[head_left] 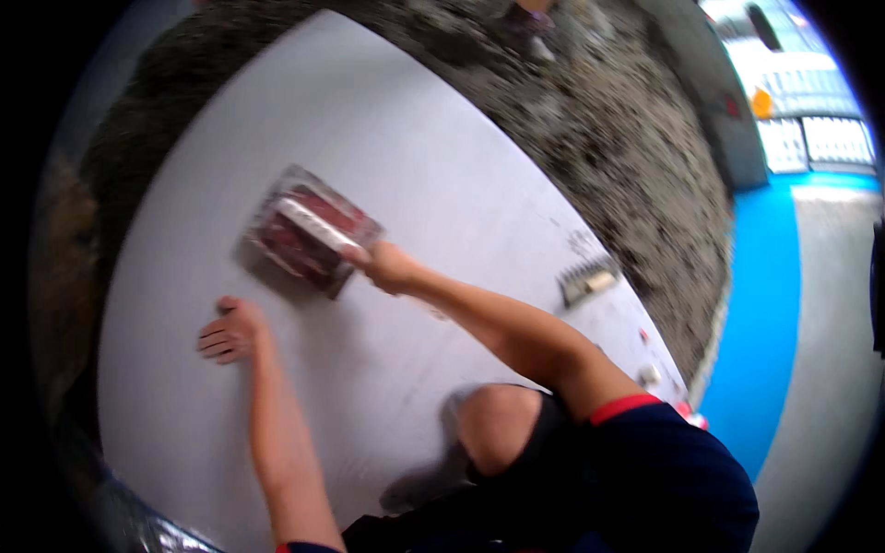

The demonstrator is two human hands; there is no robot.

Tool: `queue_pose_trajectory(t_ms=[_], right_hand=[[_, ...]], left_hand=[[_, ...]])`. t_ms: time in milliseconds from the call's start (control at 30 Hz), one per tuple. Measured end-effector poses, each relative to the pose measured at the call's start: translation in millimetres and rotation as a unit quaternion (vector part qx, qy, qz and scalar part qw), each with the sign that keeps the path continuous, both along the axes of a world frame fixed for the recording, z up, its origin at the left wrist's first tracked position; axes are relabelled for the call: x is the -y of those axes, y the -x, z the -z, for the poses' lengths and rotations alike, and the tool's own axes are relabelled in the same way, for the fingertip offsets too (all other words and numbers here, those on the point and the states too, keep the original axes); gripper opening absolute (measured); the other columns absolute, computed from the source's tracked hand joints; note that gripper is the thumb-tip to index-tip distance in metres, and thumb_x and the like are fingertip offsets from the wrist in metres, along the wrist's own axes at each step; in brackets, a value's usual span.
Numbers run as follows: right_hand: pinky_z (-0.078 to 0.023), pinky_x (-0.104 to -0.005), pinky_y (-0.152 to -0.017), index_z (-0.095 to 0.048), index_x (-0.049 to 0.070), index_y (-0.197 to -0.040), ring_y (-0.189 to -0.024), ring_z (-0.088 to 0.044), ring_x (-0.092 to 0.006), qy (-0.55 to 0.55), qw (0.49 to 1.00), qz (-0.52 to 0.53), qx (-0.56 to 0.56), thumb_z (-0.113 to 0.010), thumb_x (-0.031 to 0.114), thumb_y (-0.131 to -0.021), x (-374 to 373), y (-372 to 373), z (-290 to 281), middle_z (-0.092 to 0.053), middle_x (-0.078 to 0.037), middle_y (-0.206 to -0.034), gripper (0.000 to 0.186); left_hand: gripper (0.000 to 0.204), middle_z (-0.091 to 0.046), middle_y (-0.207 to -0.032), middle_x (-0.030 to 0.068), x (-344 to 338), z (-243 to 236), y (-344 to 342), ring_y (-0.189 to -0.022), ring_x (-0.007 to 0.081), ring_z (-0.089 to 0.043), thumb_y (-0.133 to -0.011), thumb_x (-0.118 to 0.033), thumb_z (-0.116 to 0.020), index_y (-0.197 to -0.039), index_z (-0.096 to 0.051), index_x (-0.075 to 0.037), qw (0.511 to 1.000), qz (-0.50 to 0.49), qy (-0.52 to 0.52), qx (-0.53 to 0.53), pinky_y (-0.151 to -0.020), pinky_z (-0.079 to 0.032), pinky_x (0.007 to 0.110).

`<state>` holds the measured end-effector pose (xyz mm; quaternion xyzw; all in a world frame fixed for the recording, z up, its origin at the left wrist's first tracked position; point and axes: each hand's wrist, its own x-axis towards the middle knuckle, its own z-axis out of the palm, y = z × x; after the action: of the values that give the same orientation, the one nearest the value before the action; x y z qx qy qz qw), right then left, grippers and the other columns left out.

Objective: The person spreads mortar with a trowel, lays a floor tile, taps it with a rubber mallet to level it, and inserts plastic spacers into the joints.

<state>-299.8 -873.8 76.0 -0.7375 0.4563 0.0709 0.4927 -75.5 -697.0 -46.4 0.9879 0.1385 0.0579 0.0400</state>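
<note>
My right hand (391, 268) reaches across a large white board (415, 129) and is closed on the near right edge of a flat rectangular pack (304, 230). The pack looks clear at its rim, with dark red inside and a white strip across the middle; motion blurs it, and its contents cannot be made out. It casts a shadow on the board. My left hand (232, 330) is left of and nearer than the pack, open and holding nothing, its fingers stretched to the left. At the board's right edge lies a notched trowel (587, 282) with a pale handle.
My bare knee (500, 426) is over the board's near part. Small bits, including a white piece (651, 375), lie along its right edge. Rough grey-brown soil (627, 157) surrounds the far side. Beyond are a blue strip (751, 323), a grey post and a white fence; a person's foot (533, 32) shows at the top.
</note>
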Motion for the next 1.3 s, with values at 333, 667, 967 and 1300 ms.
queue_pose_trajectory(t_ms=[333, 667, 967, 1300], right_hand=[[-0.036, -0.0242, -0.043, -0.061, 0.007, -0.082, -0.048, -0.044, -0.0071, -0.053, 0.98, 0.175, 0.075, -0.045, 0.059, -0.098, 88.8, -88.2, -247.2, -0.053, 0.001, -0.065, 0.056], [-0.048, -0.0452, -0.068, -0.063, -0.004, -0.093, -0.076, -0.062, -0.0364, 0.161, 0.972, 0.148, -0.086, -0.037, 0.057, -0.101, 118.2, -116.4, -38.7, -0.063, -0.023, -0.078, 0.066], [-0.05, -0.0432, -0.053, -0.064, -0.004, -0.089, -0.055, -0.062, -0.0275, -0.094, 0.99, 0.079, -0.063, -0.035, 0.059, -0.1, 108.1, -144.9, -5.2, -0.062, -0.014, -0.068, 0.07], [-0.036, -0.0247, -0.043, -0.056, 0.007, -0.088, -0.049, -0.047, -0.0098, 0.097, 0.934, 0.248, 0.24, -0.031, 0.061, -0.102, 186.4, -143.0, -260.5, -0.051, -0.001, -0.066, 0.062]], left_hand=[[0.097, 0.0, -0.16, 0.0296, 10.2, -21.2, -37.5, -0.15, 0.042, 0.001, -0.094, -0.064, -0.029, -0.153, -0.005, 0.008, 0.994, -0.081, 0.07, -0.035, -0.118, -0.004, 0.057], [0.09, -0.003, -0.16, 0.031, 33.1, -36.7, -32.9, -0.149, 0.0448, -0.003, -0.096, -0.061, -0.03, -0.155, -0.008, 0.004, 0.996, -0.045, 0.008, -0.077, -0.118, -0.008, 0.057], [0.09, -0.007, -0.16, 0.0298, 28.2, -27.3, -32.4, -0.149, 0.0449, -0.008, -0.096, -0.063, -0.03, -0.155, -0.011, 0.002, 0.998, -0.031, -0.021, -0.049, -0.116, -0.013, 0.06], [0.091, -0.007, -0.16, 0.0296, 10.4, -27.8, -44.2, -0.149, 0.0446, -0.007, -0.096, -0.064, -0.028, -0.155, -0.011, 0.003, 0.998, -0.023, -0.04, -0.037, -0.116, -0.011, 0.059]])
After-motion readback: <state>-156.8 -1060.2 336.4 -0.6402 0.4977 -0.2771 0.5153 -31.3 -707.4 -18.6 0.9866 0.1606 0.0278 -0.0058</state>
